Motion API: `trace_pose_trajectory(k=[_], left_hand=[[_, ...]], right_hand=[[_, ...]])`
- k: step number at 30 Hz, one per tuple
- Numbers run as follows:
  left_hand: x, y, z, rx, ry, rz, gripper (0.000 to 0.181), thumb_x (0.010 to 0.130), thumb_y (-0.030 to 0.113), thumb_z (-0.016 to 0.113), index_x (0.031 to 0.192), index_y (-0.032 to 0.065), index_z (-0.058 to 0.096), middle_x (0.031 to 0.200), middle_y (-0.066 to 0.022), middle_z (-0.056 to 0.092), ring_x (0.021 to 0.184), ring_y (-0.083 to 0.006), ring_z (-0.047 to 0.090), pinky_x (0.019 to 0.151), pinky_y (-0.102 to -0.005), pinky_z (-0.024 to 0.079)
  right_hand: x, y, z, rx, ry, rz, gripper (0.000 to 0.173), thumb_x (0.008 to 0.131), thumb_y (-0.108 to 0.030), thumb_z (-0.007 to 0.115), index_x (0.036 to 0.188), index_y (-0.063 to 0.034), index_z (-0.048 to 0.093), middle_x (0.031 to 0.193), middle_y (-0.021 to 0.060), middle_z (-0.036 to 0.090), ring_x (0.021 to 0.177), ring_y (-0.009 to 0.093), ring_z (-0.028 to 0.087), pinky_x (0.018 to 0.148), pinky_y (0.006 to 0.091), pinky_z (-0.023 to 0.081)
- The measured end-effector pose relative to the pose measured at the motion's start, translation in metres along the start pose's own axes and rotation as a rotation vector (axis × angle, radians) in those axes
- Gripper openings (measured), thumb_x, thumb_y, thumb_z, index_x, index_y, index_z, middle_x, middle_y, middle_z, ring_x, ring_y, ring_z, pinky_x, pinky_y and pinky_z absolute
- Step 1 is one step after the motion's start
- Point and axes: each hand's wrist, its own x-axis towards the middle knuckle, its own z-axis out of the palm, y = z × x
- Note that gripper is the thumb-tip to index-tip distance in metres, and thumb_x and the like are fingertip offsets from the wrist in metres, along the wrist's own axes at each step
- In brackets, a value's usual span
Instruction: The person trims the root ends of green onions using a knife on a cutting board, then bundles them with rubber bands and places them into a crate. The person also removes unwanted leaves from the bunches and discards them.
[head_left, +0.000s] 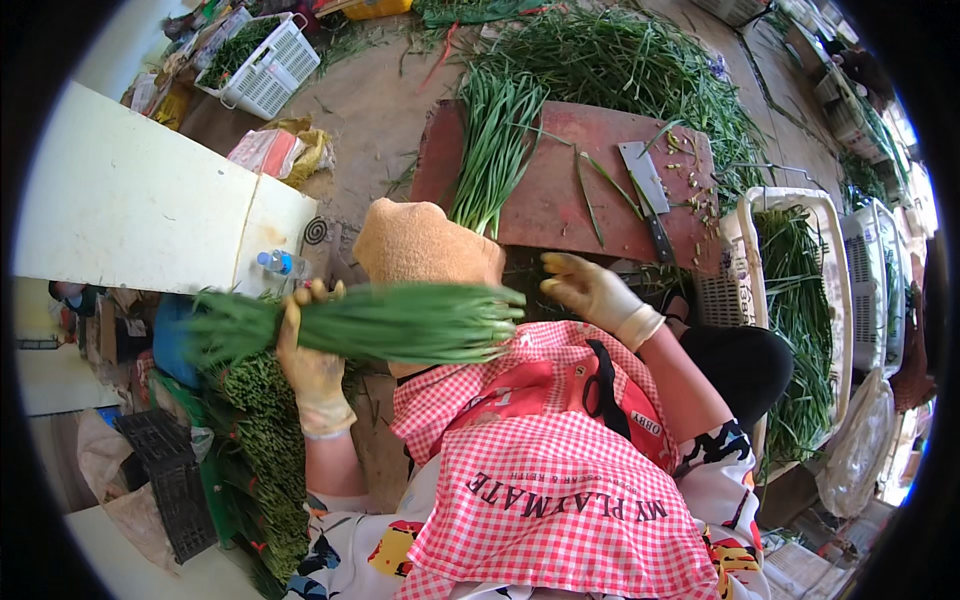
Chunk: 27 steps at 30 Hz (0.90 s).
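A thick bunch of long green stalks, apparently garlic chives (405, 322), lies sideways above my lap, its pale cut ends to the right. My gloved left hand (309, 345) is closed around its leafy left part. To the right of the cut ends, my gloved right hand (589, 292) is raised with bent fingers and nothing in it. Ahead is a reddish board (555, 202). Loose chives (495, 150) lie across its left part. A cleaver (646, 184) with a black handle rests on its right, among cut stem bits. An orange-tan cloth (420, 244) covers my knee.
A large heap of greens (622, 60) lies behind the board. White plastic crates (844, 315) with greens stand to the right. Bundled greens (255, 420) are stacked at my left. A water bottle (283, 263) stands beside the white cabinet (150, 187). Another crate (281, 67) is at the far left.
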Motion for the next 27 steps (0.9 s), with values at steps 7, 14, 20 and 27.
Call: trace_pose_trajectory(k=[7, 14, 20, 27], left_hand=[[0.044, -0.001, -0.063, -0.113, 0.162, -0.169, 0.016, 0.096, 0.019, 0.059, 0.102, 0.0068, 0.067, 0.113, -0.0104, 0.067, 0.107, -0.0226, 0.063, 0.098, -0.0447, 0.051], [0.028, -0.025, -0.090, -0.126, 0.226, -0.152, 0.015, 0.098, 0.024, 0.056, 0.098, 0.0116, 0.065, 0.109, -0.0053, 0.069, 0.102, -0.0230, 0.065, 0.091, -0.0473, 0.054], [0.026, -0.034, -0.099, -0.109, 0.356, -0.162, 0.019, 0.098, 0.022, 0.053, 0.095, 0.0109, 0.068, 0.106, -0.0047, 0.070, 0.099, -0.0225, 0.065, 0.092, -0.0447, 0.053], [0.019, -0.062, -0.121, -0.115, 0.328, -0.305, 0.030, 0.096, 0.025, 0.053, 0.111, 0.0043, 0.068, 0.117, -0.0142, 0.068, 0.107, -0.0333, 0.065, 0.097, -0.0495, 0.051]], right_hand=[[0.011, -0.030, 0.029, -0.474, 0.003, -0.052, 0.029, 0.085, -0.035, 0.067, 0.098, -0.0094, 0.073, 0.090, 0.0151, 0.071, 0.083, 0.034, 0.068, 0.074, 0.0412, 0.055], [-0.010, -0.029, 0.001, 0.438, -0.055, 0.232, 0.042, 0.097, -0.026, 0.064, 0.126, 0.0046, 0.058, 0.103, 0.0089, 0.069, 0.090, 0.013, 0.065, 0.081, 0.0287, 0.054], [0.000, -0.024, 0.044, 0.115, -0.180, 0.140, 0.027, 0.087, -0.017, 0.072, 0.108, 0.0013, 0.067, 0.082, 0.0103, 0.071, 0.074, 0.016, 0.067, 0.070, 0.0293, 0.055], [-0.014, -0.028, -0.005, -0.162, -0.217, 0.380, 0.035, 0.095, -0.036, 0.064, 0.108, -0.0040, 0.069, 0.094, 0.0120, 0.072, 0.087, 0.022, 0.069, 0.082, 0.0328, 0.054]])
